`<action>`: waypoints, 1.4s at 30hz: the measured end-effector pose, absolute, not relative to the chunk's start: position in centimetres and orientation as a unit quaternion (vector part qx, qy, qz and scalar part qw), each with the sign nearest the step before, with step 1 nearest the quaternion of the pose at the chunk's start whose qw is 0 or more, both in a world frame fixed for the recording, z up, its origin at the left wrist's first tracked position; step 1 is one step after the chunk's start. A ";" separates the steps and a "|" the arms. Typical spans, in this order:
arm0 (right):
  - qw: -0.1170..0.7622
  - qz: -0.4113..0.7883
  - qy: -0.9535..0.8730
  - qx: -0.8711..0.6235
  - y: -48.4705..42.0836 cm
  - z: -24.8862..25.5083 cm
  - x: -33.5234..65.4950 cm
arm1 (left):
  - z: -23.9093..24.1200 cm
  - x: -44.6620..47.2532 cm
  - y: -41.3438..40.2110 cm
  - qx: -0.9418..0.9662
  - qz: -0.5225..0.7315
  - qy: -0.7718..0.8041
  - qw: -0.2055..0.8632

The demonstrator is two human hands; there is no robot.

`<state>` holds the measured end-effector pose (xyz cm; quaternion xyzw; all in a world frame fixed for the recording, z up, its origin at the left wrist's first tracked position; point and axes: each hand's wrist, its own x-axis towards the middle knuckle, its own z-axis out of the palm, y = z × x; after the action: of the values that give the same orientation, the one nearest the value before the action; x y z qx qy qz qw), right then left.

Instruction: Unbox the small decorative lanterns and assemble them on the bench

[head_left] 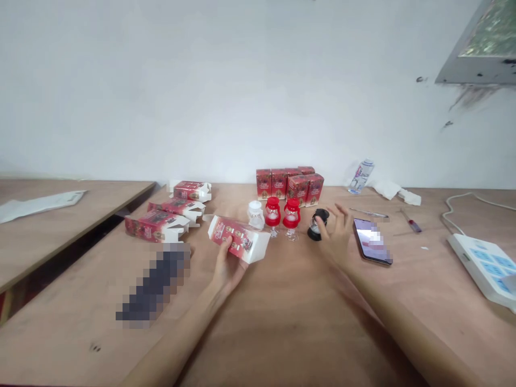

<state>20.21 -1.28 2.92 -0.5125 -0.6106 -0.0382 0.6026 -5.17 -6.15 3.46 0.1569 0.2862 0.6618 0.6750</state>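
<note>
The left hand (230, 271), in the head view, grips a red box (236, 235) with open flaps, held tilted above the tabletop (282, 322). The right hand (336, 236) is open, fingers spread, its thumb in front of a black lantern (313, 233); whether they touch is unclear. That lantern stands on the tabletop, right of two red lanterns (272, 213) and a white lantern (255, 206). Closed boxes (279, 184) stand behind the red lanterns; flap-open boxes (147, 226) lie at left. A phone (371, 242) lies just beside the right hand.
</note>
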 end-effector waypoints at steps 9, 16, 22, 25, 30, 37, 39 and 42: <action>0.519 0.401 -0.644 -0.394 -8.8 -0.9 11.8 | 2.3 -3.7 -7.4 0.270 0.651 0.381 0.599; 0.507 0.582 -0.549 -0.320 -7.8 -1.0 11.9 | 2.2 -3.3 -7.6 0.275 0.652 0.395 0.587; 0.522 0.586 -0.529 -0.323 -7.8 -0.5 11.8 | 1.4 -2.7 -7.9 0.245 0.648 0.383 0.611; 0.519 0.595 -0.525 -0.317 -7.8 -0.2 11.9 | 1.1 -2.6 -7.9 0.237 0.655 0.373 0.614; 0.515 0.618 -0.514 -0.297 -7.8 -0.1 12.0 | 1.3 -2.4 -7.9 0.205 0.668 0.364 0.615; 0.521 0.620 -0.505 -0.299 -8.3 -0.3 11.9 | 1.3 -2.1 -7.9 0.191 0.682 0.375 0.599; 0.531 0.600 -0.512 -0.308 -8.4 -0.3 11.9 | 1.2 -2.1 -8.0 0.207 0.686 0.374 0.589; 0.532 0.537 -0.549 -0.355 -8.5 -0.4 12.0 | 1.2 -2.3 -8.0 0.237 0.682 0.387 0.574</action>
<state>12.02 -8.51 -0.39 -0.3555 -0.5493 0.5374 0.5321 -2.30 -8.01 1.16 0.2368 0.3868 0.6818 0.5740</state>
